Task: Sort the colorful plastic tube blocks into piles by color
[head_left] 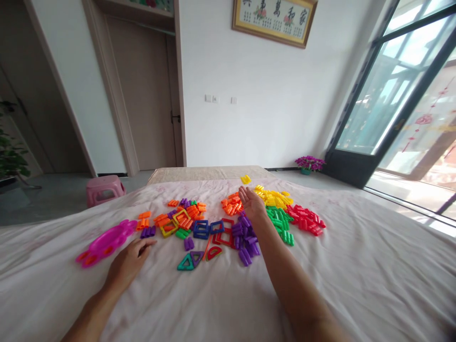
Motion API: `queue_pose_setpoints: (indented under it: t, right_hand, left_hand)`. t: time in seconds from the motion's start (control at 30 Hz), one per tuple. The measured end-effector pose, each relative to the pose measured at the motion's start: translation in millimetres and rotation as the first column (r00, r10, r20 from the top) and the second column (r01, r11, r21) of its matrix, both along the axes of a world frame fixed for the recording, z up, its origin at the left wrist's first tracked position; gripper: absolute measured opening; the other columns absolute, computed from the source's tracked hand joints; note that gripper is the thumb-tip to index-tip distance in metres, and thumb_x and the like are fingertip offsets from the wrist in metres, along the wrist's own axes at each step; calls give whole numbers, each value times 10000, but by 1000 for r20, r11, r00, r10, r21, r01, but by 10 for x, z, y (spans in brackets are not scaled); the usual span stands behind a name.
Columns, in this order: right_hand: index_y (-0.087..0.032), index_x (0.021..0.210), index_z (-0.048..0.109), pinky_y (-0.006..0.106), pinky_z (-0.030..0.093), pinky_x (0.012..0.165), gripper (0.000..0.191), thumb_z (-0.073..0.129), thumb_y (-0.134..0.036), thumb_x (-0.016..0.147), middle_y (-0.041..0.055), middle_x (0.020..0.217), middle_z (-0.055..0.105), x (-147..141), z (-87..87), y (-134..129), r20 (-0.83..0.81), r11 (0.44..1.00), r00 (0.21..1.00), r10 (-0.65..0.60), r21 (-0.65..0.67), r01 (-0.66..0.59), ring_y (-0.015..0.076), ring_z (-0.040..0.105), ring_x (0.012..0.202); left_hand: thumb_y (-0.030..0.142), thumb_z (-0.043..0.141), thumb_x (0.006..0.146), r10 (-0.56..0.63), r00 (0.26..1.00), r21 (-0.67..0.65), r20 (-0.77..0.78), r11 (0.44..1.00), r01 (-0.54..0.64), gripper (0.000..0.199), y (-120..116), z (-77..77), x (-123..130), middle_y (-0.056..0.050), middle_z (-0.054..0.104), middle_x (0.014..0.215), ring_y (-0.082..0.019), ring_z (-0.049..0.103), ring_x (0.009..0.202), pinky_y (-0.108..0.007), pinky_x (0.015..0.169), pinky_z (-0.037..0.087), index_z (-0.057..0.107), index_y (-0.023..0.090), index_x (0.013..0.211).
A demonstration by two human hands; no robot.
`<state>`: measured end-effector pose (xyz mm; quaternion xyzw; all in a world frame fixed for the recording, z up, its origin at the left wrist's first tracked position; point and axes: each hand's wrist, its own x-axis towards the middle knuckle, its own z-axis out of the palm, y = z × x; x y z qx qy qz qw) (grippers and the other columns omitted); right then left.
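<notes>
five colour-sorted piles of plastic pieces lie around my right hand (253,204) on the pale sheet (199,304): orange pieces (232,205) just left of it, yellow pieces (275,198) beyond it to the right, green pieces (280,219) and then red pieces (307,220) further right, and purple pieces (245,238) closer to me, beside my wrist. that hand is opened out, palm showing, with nothing in its grasp. one loose yellow piece (245,179) is just past its fingers; i cannot tell whether it touches the sheet. my left hand (133,256) rests on the sheet, fingers loosely bent, the underside hidden, so i cannot tell whether it grips anything. it is near a pink tray (107,241). between my hands are a mixed heap (188,212), some blue frames (201,230) and a teal triangle (185,268).
</notes>
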<state>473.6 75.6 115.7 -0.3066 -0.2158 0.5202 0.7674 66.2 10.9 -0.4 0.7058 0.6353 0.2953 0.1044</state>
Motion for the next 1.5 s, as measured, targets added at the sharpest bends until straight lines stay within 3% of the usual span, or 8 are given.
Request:
queue_pose_setpoints:
  t: [0.13, 0.4, 0.53, 0.67, 0.83, 1.2, 1.37, 1.5]
  right_hand:
    - [-177, 944, 633, 191, 578, 579, 258, 717, -77, 722, 33, 835, 732, 18, -120, -31, 76, 993, 993, 88, -84, -81, 109, 687, 659]
    - [-160, 936, 678, 213, 486, 513, 225, 684, -228, 721, 28, 789, 709, -740, -582, -251, 521, 971, 820, 238, -146, -189, 116, 611, 589]
    - [-185, 943, 699, 282, 526, 731, 178, 554, -189, 839, 34, 870, 717, -924, -689, -430, 908, 984, 420, 4, 71, -162, 160, 656, 776]
    - [-220, 1004, 722, 294, 477, 902, 255, 503, -139, 901, 47, 1010, 726, -980, -710, -635, 982, 934, -25, -189, 172, -313, 183, 651, 965]
    - [-223, 1066, 724, 286, 464, 917, 315, 516, -96, 867, 45, 1019, 725, -997, -782, -742, 930, 890, -305, -203, 46, -454, 188, 646, 986]
    - [-198, 1018, 730, 272, 473, 889, 302, 479, -86, 894, 51, 972, 724, -984, -842, -706, 941, 858, -242, -238, 87, -507, 178, 646, 942]
    - [-203, 1014, 727, 274, 471, 879, 291, 485, -88, 899, 46, 972, 720, -983, -858, -663, 947, 854, -220, -232, 90, -512, 178, 644, 944]
    - [-205, 1004, 729, 280, 468, 873, 278, 496, -93, 901, 41, 967, 725, -983, -830, -646, 951, 853, -214, -225, 86, -515, 183, 644, 942]
  left_hand:
    - [380, 486, 860, 2, 1000, -8, 12, 1000, -2, 330, 6, -10, -10, -14, 745, 1144, -201, 691, 1037, -280, 903, 515, 733, 271, 1051]
    - [395, 476, 865, -10, 1000, 10, 4, 1000, 10, 336, 6, -32, -36, -1, 751, 1122, -192, 693, 1031, -261, 871, 520, 731, 286, 1056]
    - [403, 466, 866, -9, 1000, 11, -16, 1000, 9, 345, 6, -5, -16, -10, 748, 1126, -198, 685, 1049, -268, 882, 512, 734, 274, 1040]
    - [404, 456, 873, -8, 1000, 2, -19, 1000, 8, 358, -8, 20, 4, -18, 740, 1140, -201, 684, 1052, -267, 872, 510, 732, 268, 1056]
    - [374, 469, 863, 8, 1000, -2, 1, 1000, -8, 334, -42, 59, 26, -14, 748, 1118, -189, 694, 1000, -256, 850, 512, 735, 267, 1033]
    - [283, 456, 870, 68, 998, 103, 0, 992, -68, 318, -60, 77, 50, -14, 753, 1089, -175, 683, 983, -264, 895, 500, 734, 253, 1021]
    - [201, 478, 869, 368, 917, 299, -155, 902, -311, 347, -160, 267, 14, -97, 712, 1163, -255, 617, 1102, -386, 1001, 434, 728, 219, 1110]
    - [260, 513, 875, 595, 758, 252, -269, 803, -541, 421, -183, 267, -84, -159, 656, 1259, -331, 564, 1168, -491, 982, 406, 665, 208, 1264]
